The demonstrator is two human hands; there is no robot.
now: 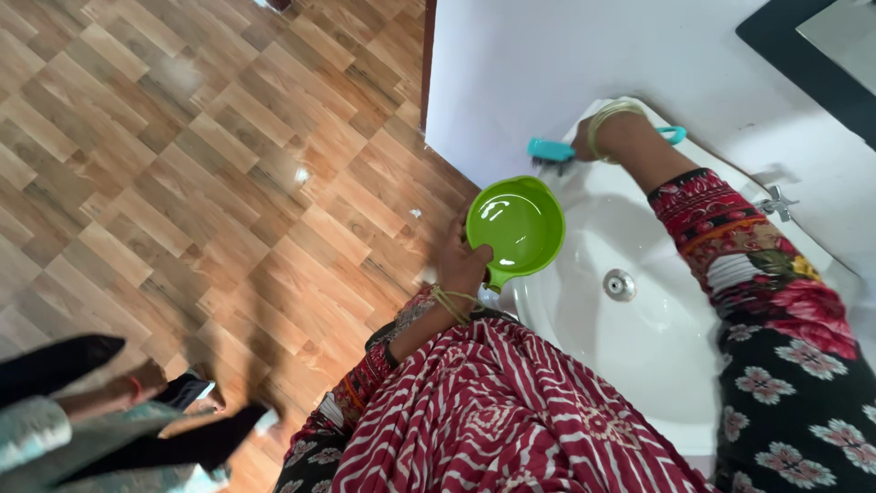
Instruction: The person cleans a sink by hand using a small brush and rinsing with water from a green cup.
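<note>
The left hand gripped the green plastic bowl by its rim, over the white sink's left edge; it looked light, stiff, wet-slippery. The right hand clasped a teal brush at the far rim.

A home washroom: white basin, wall tap, wood-pattern floor.
</note>
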